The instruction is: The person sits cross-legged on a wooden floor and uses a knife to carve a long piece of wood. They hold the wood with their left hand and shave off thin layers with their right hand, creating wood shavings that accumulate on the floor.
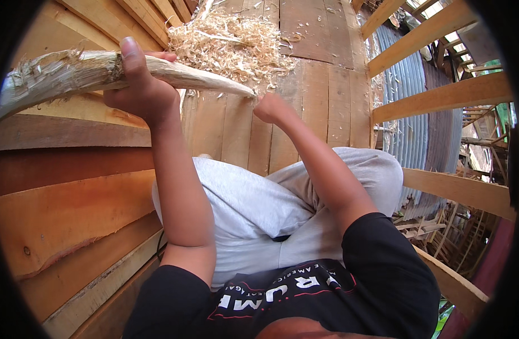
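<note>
A long, curved, peeled wooden branch [62, 73] runs from the left rim toward the middle, thick and rough at the left and tapering to a point. My left hand [144, 90] wraps round it from below, the thumb lying over its upper face. At the thin tip is my right hand [269, 108], its fingers closed. Whether they pinch the tip itself or some small thing beside it, I cannot tell, as the inside of the fist is hidden.
Curly wood shavings [231, 48] lie heaped on the plank floor [313, 101] beyond the branch. A wooden board wall [73, 209] stands close on my left. On the right is a slatted railing [440, 99], with corrugated metal sheets [406, 124] behind it. My legs [254, 209] are folded in front of me.
</note>
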Motion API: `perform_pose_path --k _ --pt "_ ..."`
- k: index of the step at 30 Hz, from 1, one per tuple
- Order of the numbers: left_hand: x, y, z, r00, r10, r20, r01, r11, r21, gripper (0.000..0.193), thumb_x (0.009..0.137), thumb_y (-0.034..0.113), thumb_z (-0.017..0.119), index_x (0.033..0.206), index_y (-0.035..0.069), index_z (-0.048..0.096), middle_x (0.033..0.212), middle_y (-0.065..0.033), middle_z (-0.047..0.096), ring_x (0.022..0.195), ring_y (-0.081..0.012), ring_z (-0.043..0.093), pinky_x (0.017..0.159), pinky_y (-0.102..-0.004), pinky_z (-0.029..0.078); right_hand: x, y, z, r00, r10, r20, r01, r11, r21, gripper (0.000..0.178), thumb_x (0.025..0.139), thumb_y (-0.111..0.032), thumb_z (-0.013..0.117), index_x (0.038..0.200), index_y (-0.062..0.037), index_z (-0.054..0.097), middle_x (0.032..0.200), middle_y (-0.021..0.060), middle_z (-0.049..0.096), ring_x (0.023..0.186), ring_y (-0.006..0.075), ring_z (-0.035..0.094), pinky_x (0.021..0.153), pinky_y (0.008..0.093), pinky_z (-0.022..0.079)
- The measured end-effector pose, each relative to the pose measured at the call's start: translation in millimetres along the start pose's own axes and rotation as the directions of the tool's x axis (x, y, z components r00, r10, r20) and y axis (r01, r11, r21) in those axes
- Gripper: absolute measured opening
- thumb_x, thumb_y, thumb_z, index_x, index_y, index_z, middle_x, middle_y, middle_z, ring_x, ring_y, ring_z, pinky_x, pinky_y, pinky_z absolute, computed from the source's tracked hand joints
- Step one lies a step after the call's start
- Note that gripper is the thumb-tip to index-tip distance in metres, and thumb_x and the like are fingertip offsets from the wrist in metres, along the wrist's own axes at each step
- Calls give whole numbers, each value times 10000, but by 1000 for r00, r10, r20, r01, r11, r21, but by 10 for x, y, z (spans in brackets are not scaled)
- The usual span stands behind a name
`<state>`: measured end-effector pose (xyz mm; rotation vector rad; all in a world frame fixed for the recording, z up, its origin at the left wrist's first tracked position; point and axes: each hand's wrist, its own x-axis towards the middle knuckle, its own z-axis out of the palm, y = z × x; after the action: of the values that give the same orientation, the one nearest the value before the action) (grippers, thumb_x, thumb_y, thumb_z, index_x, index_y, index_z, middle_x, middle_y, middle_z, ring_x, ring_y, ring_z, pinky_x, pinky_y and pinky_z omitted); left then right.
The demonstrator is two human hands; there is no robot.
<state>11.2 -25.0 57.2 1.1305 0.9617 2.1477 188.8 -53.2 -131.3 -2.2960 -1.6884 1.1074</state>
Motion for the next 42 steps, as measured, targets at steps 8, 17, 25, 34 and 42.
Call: perform_pose_path --k 8,17,25,34,42 --pt "7 -19 -57 998 50 49 -48 998 -28 354 840 275 657 801 -52 528 498 -125 582 432 -200 600 490 -307 523 -128 228 123 996 23 88 -24 1000 4 437 945 -285 430 1060 77 646 1129 308 619 1085 438 589 935 478 463" --pt "-52 -2 0 999 30 -32 -30 1000 -1 364 838 276 676 819 -55 527 511 -122 574 457 -206 610 502 -313 532 -5 105 28 999 15 31 -17 998 61 432 917 -265 459 1077 96 634 1167 329 595 1114 449 573 960 476 451" --pt "48 37 -73 999 -32 -6 32 999 12 400 831 319 692 817 -55 550 551 -137 585 468 -216 616 495 -330 546 -289 160 54 989 19 144 -19 1000 -3 436 900 -265 472 1093 89 635 1177 317 598 1138 426 569 972 469 446" --pt "3 54 -98 999 -27 -21 27 999 21 433 830 343 698 837 -68 561 555 -130 583 473 -220 620 500 -340 553 -69 264 220 991 87 105 -87 996 2 424 973 -312 421 1138 5 649 1216 232 618 1140 370 590 948 450 467" --pt "55 56 -113 998 -52 -27 52 998 -19 377 816 271 701 845 -72 547 564 -151 584 478 -243 610 492 -341 540 -120 429 326 998 33 54 -32 999 -31 507 994 -362 383 1073 69 638 1116 310 627 1060 445 600 899 489 474"
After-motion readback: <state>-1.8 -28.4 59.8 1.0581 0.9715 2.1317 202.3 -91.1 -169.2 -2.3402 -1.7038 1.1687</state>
